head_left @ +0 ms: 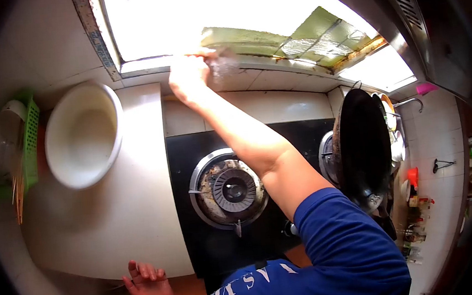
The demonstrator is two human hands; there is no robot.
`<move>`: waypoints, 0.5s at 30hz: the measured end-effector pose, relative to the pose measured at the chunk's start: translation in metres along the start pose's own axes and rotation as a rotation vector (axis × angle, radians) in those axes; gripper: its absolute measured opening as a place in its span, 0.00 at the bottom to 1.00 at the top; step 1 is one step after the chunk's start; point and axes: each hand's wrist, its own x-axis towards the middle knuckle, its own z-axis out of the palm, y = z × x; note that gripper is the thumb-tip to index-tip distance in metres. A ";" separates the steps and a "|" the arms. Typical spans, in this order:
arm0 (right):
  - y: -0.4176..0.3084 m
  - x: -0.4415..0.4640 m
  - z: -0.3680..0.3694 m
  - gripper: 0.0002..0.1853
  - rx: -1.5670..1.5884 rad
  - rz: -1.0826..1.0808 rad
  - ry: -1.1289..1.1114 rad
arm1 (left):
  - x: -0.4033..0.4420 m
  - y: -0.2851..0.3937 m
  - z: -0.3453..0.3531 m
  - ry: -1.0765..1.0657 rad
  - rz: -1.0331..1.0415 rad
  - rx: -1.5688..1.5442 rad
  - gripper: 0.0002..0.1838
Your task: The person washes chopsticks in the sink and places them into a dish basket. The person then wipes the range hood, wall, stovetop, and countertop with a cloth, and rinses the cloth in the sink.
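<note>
My right hand (pixel 189 76) reaches across the gas stove (pixel 296 137) to the window ledge. Its fingers are closed on a crumpled, see-through thing (pixel 224 65) that looks like clear plastic; it is smeared by motion, so its exact kind is unclear. Below the outstretched forearm is the left burner (pixel 234 189), with no pan on it. My left hand (pixel 150 287) hangs low by the front edge of the white countertop (pixel 137 227). Its fingers are apart and loosely bent, with nothing in them, and a dark bracelet circles the wrist.
A large white basin (pixel 82 136) stands on the counter beside a green basket (pixel 29 139) with chopsticks. To the right, a black wok (pixel 362 143) stands tilted on edge over the other burner. The window frame (pixel 97 36) runs along the back; a range hood (pixel 402 1) overhangs the right.
</note>
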 end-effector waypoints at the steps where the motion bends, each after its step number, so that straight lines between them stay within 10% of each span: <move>1: -0.013 0.002 0.006 0.14 0.086 -0.058 0.047 | -0.001 0.000 0.002 -0.008 -0.016 0.004 0.24; 11: -0.085 0.042 0.016 0.12 0.325 -0.143 -0.182 | -0.023 -0.023 0.016 0.121 -0.030 0.073 0.24; 15: -0.052 0.027 0.034 0.14 2.212 0.085 -0.384 | -0.033 -0.017 0.021 0.094 0.023 0.075 0.25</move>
